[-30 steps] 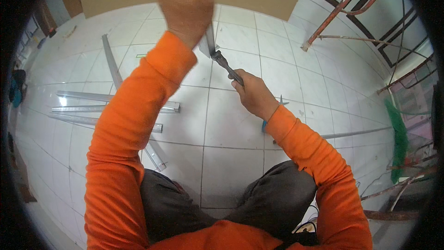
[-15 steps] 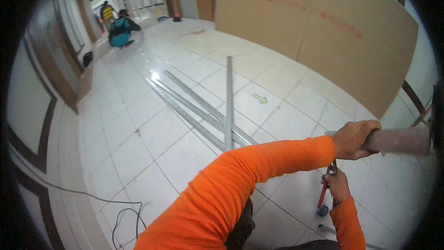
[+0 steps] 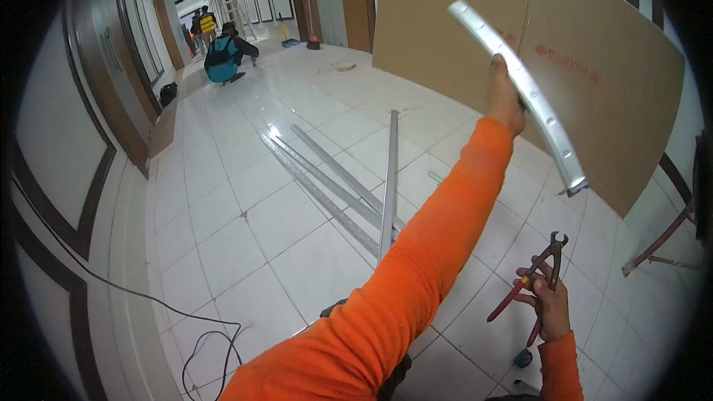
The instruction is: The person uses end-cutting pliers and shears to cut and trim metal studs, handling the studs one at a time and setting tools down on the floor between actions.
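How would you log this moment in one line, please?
Left hand: holds metal strip aloft | Right hand: holds pincers, jaws apart | Floor: metal profiles, one lying across others

Far left, a teal-and-black-clad person (image 3: 221, 64) crouches; near left, thin black cable (image 3: 223, 321) loops; right, flat brown cardboard (image 3: 609, 104) stands!

floor (image 3: 215, 245): metal strips (image 3: 390, 171) crossed at centre; cable (image 3: 148, 298) at left; crouching co-worker (image 3: 220, 59) beyond strips; cardboard sheet (image 3: 613, 104) behind raised metal piece (image 3: 541, 108); pincers (image 3: 555, 250) below that piece, at right
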The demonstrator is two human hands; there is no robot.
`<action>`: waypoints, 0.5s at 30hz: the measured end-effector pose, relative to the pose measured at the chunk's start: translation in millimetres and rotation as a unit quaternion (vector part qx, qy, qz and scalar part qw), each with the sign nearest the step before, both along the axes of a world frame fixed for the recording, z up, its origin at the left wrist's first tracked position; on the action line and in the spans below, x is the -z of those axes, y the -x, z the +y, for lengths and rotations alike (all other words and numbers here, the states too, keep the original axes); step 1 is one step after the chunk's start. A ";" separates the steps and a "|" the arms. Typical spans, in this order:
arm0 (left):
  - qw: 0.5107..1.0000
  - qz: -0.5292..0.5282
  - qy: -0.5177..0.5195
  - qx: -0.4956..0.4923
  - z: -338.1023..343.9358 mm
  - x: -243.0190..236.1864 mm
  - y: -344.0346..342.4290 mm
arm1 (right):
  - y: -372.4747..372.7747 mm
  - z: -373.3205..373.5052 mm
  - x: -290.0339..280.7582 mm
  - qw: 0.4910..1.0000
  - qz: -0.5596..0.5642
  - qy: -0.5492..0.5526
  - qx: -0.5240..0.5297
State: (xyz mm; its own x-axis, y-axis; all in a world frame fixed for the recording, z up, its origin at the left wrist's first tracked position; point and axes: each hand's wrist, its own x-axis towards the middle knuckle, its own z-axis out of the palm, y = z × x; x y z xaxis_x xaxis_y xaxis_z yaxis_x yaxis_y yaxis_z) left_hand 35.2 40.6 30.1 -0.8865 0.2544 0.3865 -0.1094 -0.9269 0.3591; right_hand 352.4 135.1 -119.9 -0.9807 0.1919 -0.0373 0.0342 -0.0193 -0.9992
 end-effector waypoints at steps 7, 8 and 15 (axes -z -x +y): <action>0.980 -0.030 0.192 -0.043 9.8 51.0 4.8 | -30.9 19.1 -8.8 0.998 -0.059 -0.012 0.019; 0.962 0.028 0.250 -0.103 -47.2 88.0 64.5 | -13.7 -8.8 -9.7 0.996 -0.076 0.008 -0.045; 0.977 0.048 0.199 -0.067 -70.4 14.5 35.8 | 26.1 -5.5 -28.6 0.992 -0.117 0.012 -0.046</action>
